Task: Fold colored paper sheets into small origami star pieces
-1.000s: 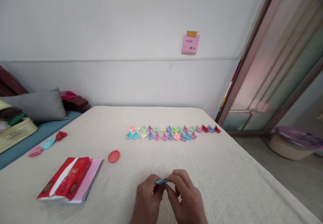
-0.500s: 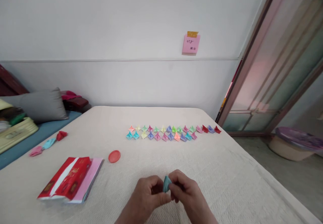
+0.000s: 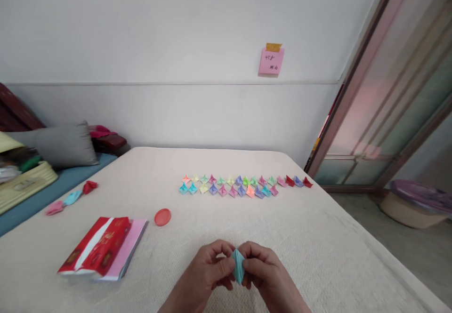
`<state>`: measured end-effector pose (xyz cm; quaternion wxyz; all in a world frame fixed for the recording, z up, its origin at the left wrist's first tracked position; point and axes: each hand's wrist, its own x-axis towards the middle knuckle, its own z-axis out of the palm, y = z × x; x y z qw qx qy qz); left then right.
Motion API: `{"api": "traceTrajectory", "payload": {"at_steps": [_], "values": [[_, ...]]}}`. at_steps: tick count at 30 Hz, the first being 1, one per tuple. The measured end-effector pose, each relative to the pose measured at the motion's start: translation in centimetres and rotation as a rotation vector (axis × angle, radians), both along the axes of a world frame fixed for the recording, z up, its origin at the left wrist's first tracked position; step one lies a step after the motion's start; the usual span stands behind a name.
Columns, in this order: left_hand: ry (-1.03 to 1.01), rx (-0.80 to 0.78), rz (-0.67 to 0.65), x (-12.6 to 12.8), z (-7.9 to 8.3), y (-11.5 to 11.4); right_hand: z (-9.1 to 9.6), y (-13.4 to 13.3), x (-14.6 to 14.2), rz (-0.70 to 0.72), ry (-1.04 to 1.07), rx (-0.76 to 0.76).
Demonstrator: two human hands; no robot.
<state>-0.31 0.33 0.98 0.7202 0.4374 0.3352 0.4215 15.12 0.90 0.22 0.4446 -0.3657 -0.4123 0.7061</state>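
A small folded piece of light-blue paper (image 3: 238,267) is held upright over the near part of the table, its diamond-shaped, layered face turned up. My left hand (image 3: 212,270) pinches its left side between thumb and fingers. On its right side, my right hand (image 3: 264,268) grips it the same way. Farther off, two rows of small folded paper pieces in many colours (image 3: 222,189) lie across the table.
A red packet (image 3: 100,244) lies on a stack of coloured paper (image 3: 129,252) at the left, near a round red lid (image 3: 163,217). Three folded pieces, pink, blue and red (image 3: 89,187), rest by the left edge. A pink note (image 3: 271,61) is taped to the wall.
The blue paper has turned from a narrow edge-on view to a diamond shape. My left hand's fingers have closed onto its left side. The whole view has shifted slightly.
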Motion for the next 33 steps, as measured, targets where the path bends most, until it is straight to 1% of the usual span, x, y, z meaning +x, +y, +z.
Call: {"api": "traceTrajectory", "payload": {"at_steps": [2, 4, 6, 9, 11, 13, 16, 19, 21, 25, 27, 30, 33], "values": [[-0.019, 0.000, -0.001, 0.2, 0.2, 0.0, -0.1, 0.2, -0.1, -0.007, 0.003, 0.035], [-0.016, 0.019, 0.033, 0.4, 0.1, 0.1, -0.5, 0.4, -0.2, -0.030, -0.032, 0.070], [0.038, 0.056, 0.101, 0.5, -0.2, 0.3, -0.9, 0.6, -0.3, -0.066, -0.097, 0.081], [0.184, 0.126, 0.199, 0.5, -1.1, 0.7, -1.7, 0.9, -0.3, -0.103, -0.195, 0.046], [0.237, 0.142, 0.219, 0.5, -1.6, 0.9, -2.1, 1.0, -0.2, -0.121, -0.217, 0.034], [0.246, 0.132, 0.212, 0.5, -1.7, 1.0, -2.5, 1.1, -0.1, -0.151, -0.229, 0.052], [0.222, 0.107, 0.224, 0.7, -1.4, 0.9, -2.5, 1.1, -0.2, -0.193, -0.259, 0.072], [0.167, 0.079, 0.244, 1.1, -1.2, 0.7, -2.0, 0.8, -0.5, -0.209, -0.251, 0.057], [0.140, 0.061, 0.266, 1.3, -1.4, 0.6, -1.5, 0.5, -0.8, -0.243, -0.223, 0.052], [0.090, -0.001, 0.360, 1.7, -2.2, 0.6, -1.0, 0.0, -1.5, -0.312, -0.155, 0.018], [0.062, -0.014, 0.389, 1.8, -2.5, 0.6, -0.9, -0.1, -1.6, -0.304, -0.095, -0.011], [0.005, -0.017, 0.402, 1.7, -2.3, 0.5, -1.0, 0.0, -1.6, -0.278, 0.007, -0.066], [-0.072, -0.025, 0.403, 1.6, -1.9, 0.4, -0.8, 0.0, -1.5, -0.283, 0.028, -0.079]]}}
